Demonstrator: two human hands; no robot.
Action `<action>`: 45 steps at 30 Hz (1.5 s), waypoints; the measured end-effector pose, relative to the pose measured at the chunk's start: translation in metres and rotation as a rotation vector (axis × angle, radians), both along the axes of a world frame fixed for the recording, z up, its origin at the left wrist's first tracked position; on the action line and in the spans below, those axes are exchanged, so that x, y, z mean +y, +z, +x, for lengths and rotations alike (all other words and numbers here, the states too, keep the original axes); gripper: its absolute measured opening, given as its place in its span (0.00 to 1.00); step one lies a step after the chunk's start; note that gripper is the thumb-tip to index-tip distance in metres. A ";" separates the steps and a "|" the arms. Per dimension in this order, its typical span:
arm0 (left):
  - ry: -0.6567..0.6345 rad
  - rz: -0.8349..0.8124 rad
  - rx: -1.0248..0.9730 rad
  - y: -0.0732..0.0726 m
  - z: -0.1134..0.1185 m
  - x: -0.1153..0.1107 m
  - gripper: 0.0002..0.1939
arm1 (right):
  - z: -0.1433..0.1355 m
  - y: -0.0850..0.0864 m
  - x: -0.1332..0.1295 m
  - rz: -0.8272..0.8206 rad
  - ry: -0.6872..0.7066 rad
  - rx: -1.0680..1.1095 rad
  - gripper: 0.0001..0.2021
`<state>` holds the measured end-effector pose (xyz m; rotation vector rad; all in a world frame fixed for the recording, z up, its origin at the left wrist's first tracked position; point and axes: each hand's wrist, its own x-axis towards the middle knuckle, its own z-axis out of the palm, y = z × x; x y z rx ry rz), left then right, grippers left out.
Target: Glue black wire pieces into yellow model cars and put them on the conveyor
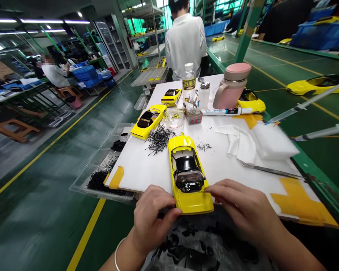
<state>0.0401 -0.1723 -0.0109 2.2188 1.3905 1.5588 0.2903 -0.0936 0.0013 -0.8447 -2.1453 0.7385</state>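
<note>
Car point(193, 201) at desk point(141, 165) near edge | left hand point(152, 216) grasping its near left corner; right hand point(243, 203) at its right side, grip unclear from here | black roof point(185, 163) and windscreen point(189, 176) in; sticks point(159, 140) loose; what remains, can't tell

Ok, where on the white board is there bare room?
Left of the yellow car body, between the black stick pile, the left hand and the corner tape. Also right of it, between the black specks, white cloth, tweezers and right hand. The far end of the board is crowded: bottle, pink mug, tube, other car bodies.
</note>
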 end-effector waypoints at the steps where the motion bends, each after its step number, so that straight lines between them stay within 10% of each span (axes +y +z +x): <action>1: -0.030 -0.030 0.026 0.002 0.003 -0.001 0.10 | -0.004 0.001 -0.005 0.023 0.059 0.004 0.16; 7: -0.142 -0.089 0.193 0.011 0.015 -0.004 0.09 | -0.022 0.001 -0.025 0.024 0.195 0.031 0.13; 15: -0.072 -0.151 0.029 0.004 0.014 -0.002 0.08 | -0.025 0.007 -0.016 0.168 -0.013 0.107 0.07; 25: 0.138 -0.629 -0.741 -0.019 0.007 0.011 0.17 | -0.024 -0.019 0.003 0.401 -0.088 -0.008 0.08; 45: 0.079 -0.618 -0.636 -0.024 0.005 0.019 0.21 | -0.025 -0.024 0.009 0.468 -0.043 -0.096 0.05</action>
